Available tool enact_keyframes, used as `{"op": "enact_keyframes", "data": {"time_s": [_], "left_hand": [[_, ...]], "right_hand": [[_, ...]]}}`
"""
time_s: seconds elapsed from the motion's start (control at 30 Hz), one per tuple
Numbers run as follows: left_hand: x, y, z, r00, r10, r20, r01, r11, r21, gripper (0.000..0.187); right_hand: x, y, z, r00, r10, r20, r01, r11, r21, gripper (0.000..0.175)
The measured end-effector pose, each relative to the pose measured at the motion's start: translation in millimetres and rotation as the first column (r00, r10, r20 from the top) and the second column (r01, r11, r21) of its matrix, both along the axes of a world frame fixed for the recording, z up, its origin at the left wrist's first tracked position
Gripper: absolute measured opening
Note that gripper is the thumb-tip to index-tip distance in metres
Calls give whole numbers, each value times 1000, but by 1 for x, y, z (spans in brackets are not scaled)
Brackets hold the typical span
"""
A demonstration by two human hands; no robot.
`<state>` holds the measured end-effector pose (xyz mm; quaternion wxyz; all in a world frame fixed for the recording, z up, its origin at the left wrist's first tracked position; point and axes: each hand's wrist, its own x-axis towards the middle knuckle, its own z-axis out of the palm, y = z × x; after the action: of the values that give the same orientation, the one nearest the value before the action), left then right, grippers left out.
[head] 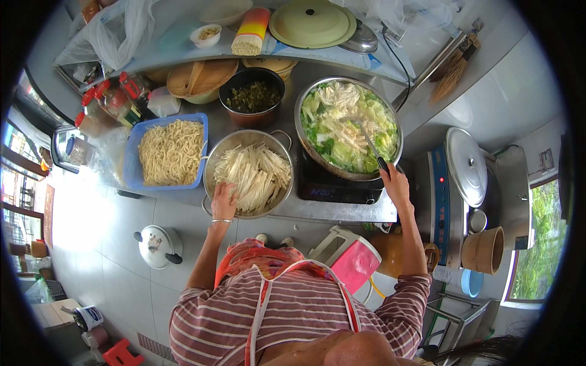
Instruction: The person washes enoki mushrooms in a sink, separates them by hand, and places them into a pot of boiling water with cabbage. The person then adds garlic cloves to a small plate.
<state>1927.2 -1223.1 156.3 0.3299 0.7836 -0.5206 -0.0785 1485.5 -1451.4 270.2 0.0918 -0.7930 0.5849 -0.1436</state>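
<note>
My right hand [395, 183] grips the black handle of a metal cooking utensil [371, 145]. Its far end is buried in a wide steel pan [306, 145] of chopped leafy greens [384, 128] and pale enoki mushrooms [338, 98]. Under that pan is a black induction cooker [341, 192] with a lit display. My left hand [224, 201] reaches over the near left rim of a two-handled steel pot [291, 185]. Its fingers touch the enoki mushrooms [254, 174] inside; whether they pinch any is hidden.
Noodles fill a blue plastic basin [205, 132] at left. Behind stand a dark pot [252, 116] of cooked greens and several red-capped bottles [110, 103]. A shelf [174, 50] overhangs the counter's back. Below are a pink-and-white stool [352, 263] and a lidded pot [158, 247].
</note>
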Motion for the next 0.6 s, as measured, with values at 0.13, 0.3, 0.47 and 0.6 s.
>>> {"op": "enact_keyframes", "data": {"time_s": [0.13,0.3,0.47,0.6], "left_hand": [[2,5,3,1000,16,-21,-16,1000,-7,35],[3,8,0,998,39,-54,-39,999,-1,35],[5,7,-11,1000,16,17,-16,1000,-1,37],[3,3,-12,1000,7,-16,-7,1000,-3,38]], "right_hand": [[2,-6,12,999,-30,23,28,998,52,30],[-7,-4,43,966,-45,254,18,994,108,29],[-17,-14,55,838,-194,510,117,977,178,31],[-21,-31,41,897,-184,402,186,982,33,34]]}}
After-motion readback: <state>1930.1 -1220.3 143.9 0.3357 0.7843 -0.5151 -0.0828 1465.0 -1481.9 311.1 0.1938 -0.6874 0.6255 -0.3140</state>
